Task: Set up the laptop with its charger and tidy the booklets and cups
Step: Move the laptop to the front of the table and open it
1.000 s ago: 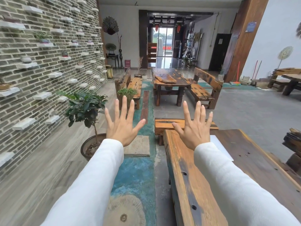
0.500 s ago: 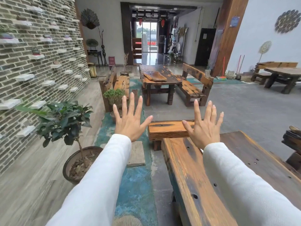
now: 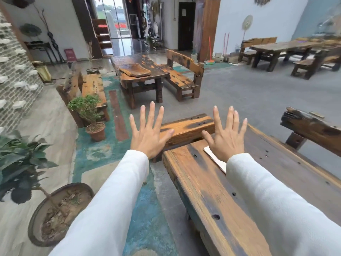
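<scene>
Both arms in white sleeves stretch out in front of me. My left hand is held up with fingers spread, empty, over the floor left of the wooden table. My right hand is also spread and empty, held above the table's far end. Under it lies a pale booklet, only its left edge showing past my hand and sleeve. No laptop, charger or cup is in sight.
A low wooden bench stands across the table's far end. A large potted plant and a small one stand at left. Another table with benches is farther ahead, and a chair back at right.
The view has swung to the right and dipped toward the table. Both hands stay spread and empty. The booklet's edge has come into view under my right hand.
</scene>
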Demonstrator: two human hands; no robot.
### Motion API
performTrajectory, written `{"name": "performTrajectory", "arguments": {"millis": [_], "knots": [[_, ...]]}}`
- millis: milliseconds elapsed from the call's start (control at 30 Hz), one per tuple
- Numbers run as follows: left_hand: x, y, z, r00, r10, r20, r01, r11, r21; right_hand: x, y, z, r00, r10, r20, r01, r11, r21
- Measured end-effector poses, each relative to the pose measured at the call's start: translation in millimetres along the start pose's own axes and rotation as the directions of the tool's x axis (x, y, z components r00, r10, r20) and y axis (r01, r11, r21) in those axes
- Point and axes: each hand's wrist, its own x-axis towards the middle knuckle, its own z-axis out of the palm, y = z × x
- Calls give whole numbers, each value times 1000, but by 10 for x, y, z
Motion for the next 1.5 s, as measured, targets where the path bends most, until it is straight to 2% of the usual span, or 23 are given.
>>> {"name": "performTrajectory", "arguments": {"millis": [233,433,767,1000,1300,1400,1500], "knots": [[666,313,700,995,68,-70,-68,998,-1,222,598,544,993,115,36,-114,993,-27],[1188,668,1348,989,144,24,-143,989,-33,468,1077,1004,966,244,91,-243,970,-18],[1583,986,2342,946,247,212,-241,969,-55,579,1694,1714,906,358,224,-352,934,-68],[1769,1107,3005,904,219,368,-208,976,-70,517,1794,2234,813,476,335,-473,876,-95],[2403,1024,3861,797,352,490,-352,931,-96,738,1961,2844,713,594,372,-577,799,-170],[2701,997,4151,757,383,530,-382,917,-117,822,1982,2999,650,656,383,-645,743,-179],[3016,1038,4475,655,450,607,-436,881,-183,901,1954,3178,540,748,386,-759,631,-162]]}}
